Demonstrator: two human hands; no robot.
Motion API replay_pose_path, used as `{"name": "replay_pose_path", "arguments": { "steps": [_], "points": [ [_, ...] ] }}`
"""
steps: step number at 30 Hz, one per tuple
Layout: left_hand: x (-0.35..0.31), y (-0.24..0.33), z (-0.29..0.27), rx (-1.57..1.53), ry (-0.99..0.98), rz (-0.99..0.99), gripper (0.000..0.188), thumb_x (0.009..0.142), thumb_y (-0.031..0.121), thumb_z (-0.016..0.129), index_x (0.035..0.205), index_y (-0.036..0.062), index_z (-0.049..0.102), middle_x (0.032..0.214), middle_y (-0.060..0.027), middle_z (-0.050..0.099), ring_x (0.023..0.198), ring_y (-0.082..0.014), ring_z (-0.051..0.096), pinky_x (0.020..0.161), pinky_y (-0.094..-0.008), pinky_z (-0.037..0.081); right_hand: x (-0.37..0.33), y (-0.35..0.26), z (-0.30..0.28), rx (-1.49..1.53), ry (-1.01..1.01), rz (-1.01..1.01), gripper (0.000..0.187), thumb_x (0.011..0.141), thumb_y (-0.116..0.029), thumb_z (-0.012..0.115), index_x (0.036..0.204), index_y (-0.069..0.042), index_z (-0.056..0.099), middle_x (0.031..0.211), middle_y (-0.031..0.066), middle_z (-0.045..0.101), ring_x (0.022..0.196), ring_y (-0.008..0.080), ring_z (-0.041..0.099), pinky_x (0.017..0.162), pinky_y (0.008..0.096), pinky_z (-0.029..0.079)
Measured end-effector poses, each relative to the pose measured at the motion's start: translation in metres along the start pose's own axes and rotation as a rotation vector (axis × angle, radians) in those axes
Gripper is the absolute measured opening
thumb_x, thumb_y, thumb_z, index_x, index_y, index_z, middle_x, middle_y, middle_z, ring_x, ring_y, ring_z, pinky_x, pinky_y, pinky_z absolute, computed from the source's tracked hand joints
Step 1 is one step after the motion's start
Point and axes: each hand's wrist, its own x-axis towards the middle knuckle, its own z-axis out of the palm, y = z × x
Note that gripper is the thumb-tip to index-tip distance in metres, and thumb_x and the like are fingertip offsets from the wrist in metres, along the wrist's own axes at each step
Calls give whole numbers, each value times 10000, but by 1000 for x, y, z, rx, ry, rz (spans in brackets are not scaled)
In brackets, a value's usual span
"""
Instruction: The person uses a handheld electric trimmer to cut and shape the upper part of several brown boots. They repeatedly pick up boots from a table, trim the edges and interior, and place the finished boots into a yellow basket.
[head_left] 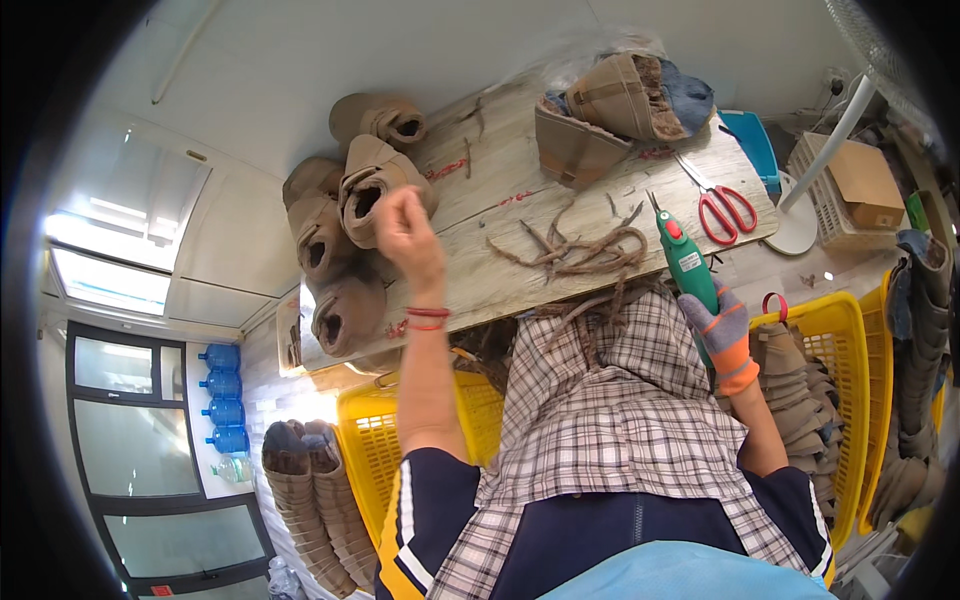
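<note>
A green handheld tool (688,262) with a red button and two slim metal blades is extending over the near right edge of the surface (500,160), its tip pointing away from the person. The right hand (722,325), wearing a grey and orange glove, is wrapping its fingers firmly around the tool's body. Just beside the blades, a pair of red-handled scissors (727,215) is lying flat, while to their left a tangle of brown strips (600,250) is spreading across the surface and trailing over its front edge onto the checked apron (600,430). The left hand (405,235) is bare and curling closed into a loose fist, with nothing showing in its grip; it is hovering in front of or touching a tan cap (365,170), and I cannot tell which. Red bands (428,318) are circling that wrist. More tan caps (318,225) are clustering at the left end, and brown-lined tan pieces (625,100) are sitting in a heap at the far side. Beyond the right end, a teal container (752,150) is standing near a cardboard box (865,190). Below, a yellow basket (850,340) is holding stacked tan pieces on the person's right, and another yellow basket (365,440) is standing on the left. Further left, blue water bottles (225,400) are lining up in a column beside dark-framed panes.
</note>
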Motion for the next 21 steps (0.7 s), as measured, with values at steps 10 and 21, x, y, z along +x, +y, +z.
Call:
{"name": "replay_pose_path", "arguments": {
  "steps": [10, 21],
  "points": [
    [-75, -92, 211, -1310, 34, -1369, 305, 801, 11, 691, 1087, 4, 585, 1089, -97, 627, 1066, -252, 555, 977, -397, 416, 6, -8, -21, 115, 81, -68, 376, 838, -183, 712, 1141, -2, 582, 790, 9, 626, 643, 47, 532, 551, 199, 425],
    [3, -36, 60, -1301, 207, -1424, 121, 917, 90, 537, 1002, 33, 601, 1085, -115, 643, 1022, -279, 606, 973, -513, 442, 18, -28, -20, -91, 133, -378, 442, 772, -175, 772, 1139, -8, 591, 845, 48, 656, 705, 115, 610, 623, 264, 501]
  ]
}}
